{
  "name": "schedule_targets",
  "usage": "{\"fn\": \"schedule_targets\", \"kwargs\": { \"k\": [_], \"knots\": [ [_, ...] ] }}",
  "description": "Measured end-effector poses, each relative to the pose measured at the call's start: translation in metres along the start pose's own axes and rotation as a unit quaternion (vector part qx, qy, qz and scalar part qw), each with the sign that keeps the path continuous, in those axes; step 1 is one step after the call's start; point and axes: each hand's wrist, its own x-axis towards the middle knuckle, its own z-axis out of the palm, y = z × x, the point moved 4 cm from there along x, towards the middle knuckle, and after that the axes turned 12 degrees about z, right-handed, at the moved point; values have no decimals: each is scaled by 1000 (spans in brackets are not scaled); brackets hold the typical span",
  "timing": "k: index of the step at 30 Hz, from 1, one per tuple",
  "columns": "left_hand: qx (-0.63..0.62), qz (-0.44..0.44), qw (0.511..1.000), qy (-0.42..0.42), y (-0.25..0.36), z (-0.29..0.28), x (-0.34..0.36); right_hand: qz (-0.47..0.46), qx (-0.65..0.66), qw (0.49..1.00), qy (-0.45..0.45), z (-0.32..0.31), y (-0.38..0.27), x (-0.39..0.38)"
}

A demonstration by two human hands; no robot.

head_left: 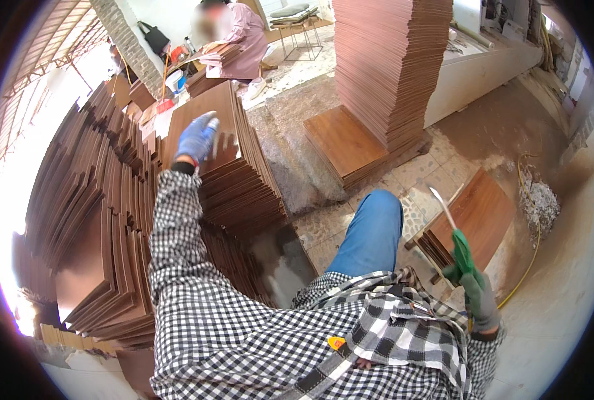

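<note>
The stack of boards (237,180) near the left glove (197,138) looks like brown wood, smooth and shiny on top. The tall stack (392,73) has dull, ridged sides. The board on the right (480,217) is smooth, with wood lines. The left glove is blue cloth. The right glove (476,290) is green and grey, and looks dull. It holds a thin metal blade (443,207). The shirt (244,340) is checked cloth. The jeans (367,233) are matt blue cloth. The brick wall (129,43) looks rough. The yellow hose (525,275) looks like smooth plastic.
</note>
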Motion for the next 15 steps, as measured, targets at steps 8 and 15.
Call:
{"fn": "schedule_targets", "kwargs": {
  "k": [8,15],
  "knots": [
    [152,-97,975,-129,-5,-4,8,-47,-113,947,-296,142,-134,80],
    [238,-140,930,-245,57,-3,21,-112,-187,947,-237,83,-73,59]
  ]
}}
